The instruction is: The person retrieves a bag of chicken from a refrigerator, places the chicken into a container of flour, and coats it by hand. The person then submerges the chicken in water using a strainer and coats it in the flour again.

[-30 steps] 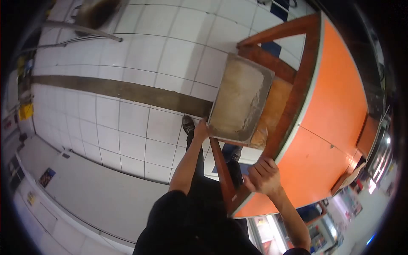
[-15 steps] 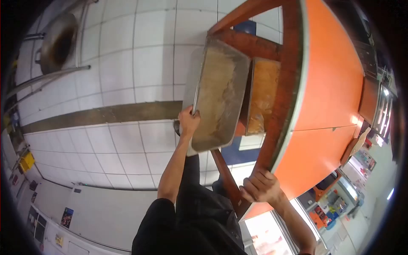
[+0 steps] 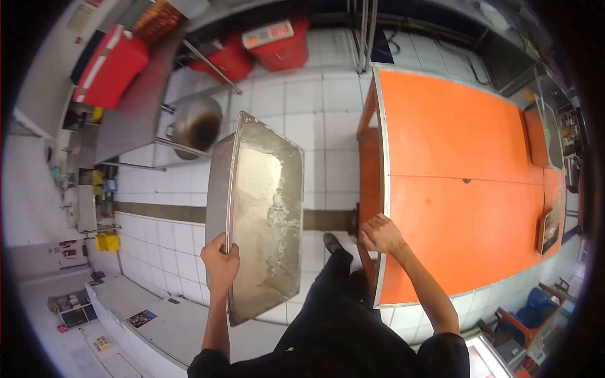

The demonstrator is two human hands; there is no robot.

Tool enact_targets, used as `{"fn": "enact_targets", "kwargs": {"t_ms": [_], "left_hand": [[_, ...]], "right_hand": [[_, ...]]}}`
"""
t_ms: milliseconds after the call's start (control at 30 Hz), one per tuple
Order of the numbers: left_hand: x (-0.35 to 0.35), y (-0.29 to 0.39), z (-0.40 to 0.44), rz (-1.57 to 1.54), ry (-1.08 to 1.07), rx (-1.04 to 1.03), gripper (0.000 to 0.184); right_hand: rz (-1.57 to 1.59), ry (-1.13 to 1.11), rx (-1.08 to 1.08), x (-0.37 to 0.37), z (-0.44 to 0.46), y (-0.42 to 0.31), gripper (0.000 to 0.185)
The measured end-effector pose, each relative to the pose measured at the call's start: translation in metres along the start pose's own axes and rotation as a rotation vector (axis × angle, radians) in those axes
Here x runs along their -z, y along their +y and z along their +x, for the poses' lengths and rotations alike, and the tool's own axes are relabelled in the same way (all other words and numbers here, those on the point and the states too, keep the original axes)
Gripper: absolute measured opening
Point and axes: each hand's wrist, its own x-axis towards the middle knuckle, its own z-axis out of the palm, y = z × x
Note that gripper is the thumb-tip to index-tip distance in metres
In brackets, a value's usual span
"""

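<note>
My left hand [image 3: 220,259] is closed round the long rim of a deep rectangular metal pan [image 3: 268,214]. The pan hangs tilted on its side above the floor, its open face turned to the right. Its inside looks whitish and worn, with nothing lying in it. At the left edge of an orange-topped table [image 3: 463,138], my right hand [image 3: 381,234] is curled over the metal-trimmed border, with its fingertips partly hidden.
A large wok-like pan [image 3: 197,126] sits low under a metal table [image 3: 135,120]. Red bins [image 3: 275,47] stand at the back, and a red box [image 3: 113,66] rests at upper left. A metal tray [image 3: 550,230] lies on the orange table's far side. A dark strip [image 3: 161,212] crosses the tiled floor.
The metal pan has come out from beside the table's lower shelf, up and to the left, in my left hand. My view has risen and turned; my right hand stays at the table edge.
</note>
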Motion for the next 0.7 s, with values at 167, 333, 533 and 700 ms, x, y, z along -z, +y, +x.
{"fn": "enact_targets", "kwargs": {"t_ms": [167, 333, 533, 700], "left_hand": [[0.082, 0.051, -0.085, -0.558, 0.139, -0.001, 0.004], [0.071, 0.082, -0.157, -0.743, 0.074, 0.051, 0.008], [-0.032, 0.115, -0.19, -1.059, -0.174, 0.015, 0.011], [-0.157, 0.132, -0.202, -0.955, -0.504, -0.006, 0.024]], "right_hand": [[0.512, 0.265, -0.546, -0.015, 0.0, -0.082, 0.044], [1.429, 0.709, -0.939, 0.029, -0.092, -0.135, 0.052], [0.873, 0.878, -1.02, 0.17, -0.249, -0.167, 0.043], [0.606, 1.02, -1.119, 0.132, -0.343, -0.16, 0.042]]}}
